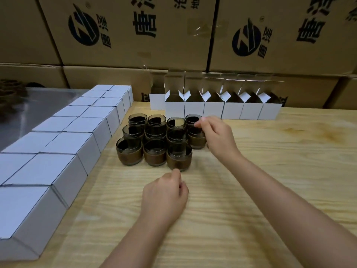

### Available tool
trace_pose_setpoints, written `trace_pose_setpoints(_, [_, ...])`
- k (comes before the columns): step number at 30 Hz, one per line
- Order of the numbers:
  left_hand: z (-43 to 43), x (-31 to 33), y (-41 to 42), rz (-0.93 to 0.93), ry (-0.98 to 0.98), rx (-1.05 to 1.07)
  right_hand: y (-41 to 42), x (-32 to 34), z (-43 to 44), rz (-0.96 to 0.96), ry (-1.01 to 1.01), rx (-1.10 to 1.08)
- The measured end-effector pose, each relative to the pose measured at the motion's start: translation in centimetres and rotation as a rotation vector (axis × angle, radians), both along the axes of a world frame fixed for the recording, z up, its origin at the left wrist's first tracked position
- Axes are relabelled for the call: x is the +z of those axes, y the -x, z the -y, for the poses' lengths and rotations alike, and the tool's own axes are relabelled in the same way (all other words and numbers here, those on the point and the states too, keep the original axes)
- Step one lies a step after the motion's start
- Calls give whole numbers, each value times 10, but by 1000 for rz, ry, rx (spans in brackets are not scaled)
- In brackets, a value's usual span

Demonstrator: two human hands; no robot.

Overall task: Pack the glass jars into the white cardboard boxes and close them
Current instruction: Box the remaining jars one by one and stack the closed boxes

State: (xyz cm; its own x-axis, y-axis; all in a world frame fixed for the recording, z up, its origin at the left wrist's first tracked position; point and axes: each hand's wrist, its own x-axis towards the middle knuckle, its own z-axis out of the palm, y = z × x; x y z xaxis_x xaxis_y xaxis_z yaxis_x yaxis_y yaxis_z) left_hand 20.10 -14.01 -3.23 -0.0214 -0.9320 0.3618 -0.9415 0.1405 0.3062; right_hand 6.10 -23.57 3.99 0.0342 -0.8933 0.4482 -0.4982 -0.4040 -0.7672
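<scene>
The brown cartons stacked at the back carry dark print turned sideways: a round logo with a small ® mark, and large Chinese characters, one reading 唐. Logo and 唐 repeat on the right carton; the other characters are cut off.

Bare tabletop right of jars
</scene>
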Motion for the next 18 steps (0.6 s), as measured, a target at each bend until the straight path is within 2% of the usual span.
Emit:
trace_pose_setpoints(3, [-1,-1,0,-1,16,-8,-20,14,64,-214,-91,-15])
trace_pose_setpoints(6, [0,1,-1,-45,35,-22,-42,20,117,-302,-179,28])
trace_pose_setpoints(9, [2,3,-1,36,60,-15,-62,20,149,-385,-296,76])
trace_pose_setpoints(14, [3,1,-1,71,97,-14,-74,10,178,-481,-409,37])
trace_pose_setpoints(18, [2,1,-1,74,61,-25,-74,5,186,-439,-330,-61])
